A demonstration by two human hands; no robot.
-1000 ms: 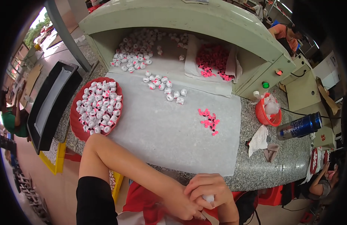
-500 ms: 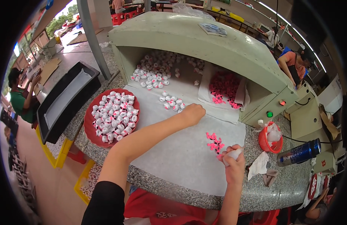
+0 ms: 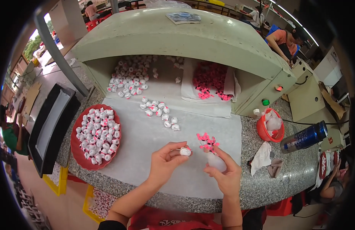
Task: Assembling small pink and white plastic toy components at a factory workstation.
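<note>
Between the thumb and fingers of my left hand (image 3: 166,161) is a small white rounded piece (image 3: 185,151) with a touch of pink. My right hand (image 3: 226,172) grips a translucent white squeeze bottle (image 3: 216,162), its upper end close to a small heap of pink pieces (image 3: 206,142) on the white sheet (image 3: 139,168). The two hands are apart, with a narrow gap between the piece and the bottle. Farther off on the sheet lies a loose group of white pieces (image 3: 159,108). A red scalloped bowl (image 3: 74,143) full of similar pieces stands to the left.
A pale green arched machine (image 3: 146,36) spans the back; more white pieces (image 3: 128,78) and a pile of pink pieces (image 3: 210,78) lie inside. At right are a red basket (image 3: 263,132), a blue bottle (image 3: 304,137) and a rag (image 3: 259,158). A black tray (image 3: 56,126) stands far left.
My left hand has come back from the loose group of white pieces and now holds one near the bottle. My right hand has shifted slightly left with the bottle. The view has turned.
</note>
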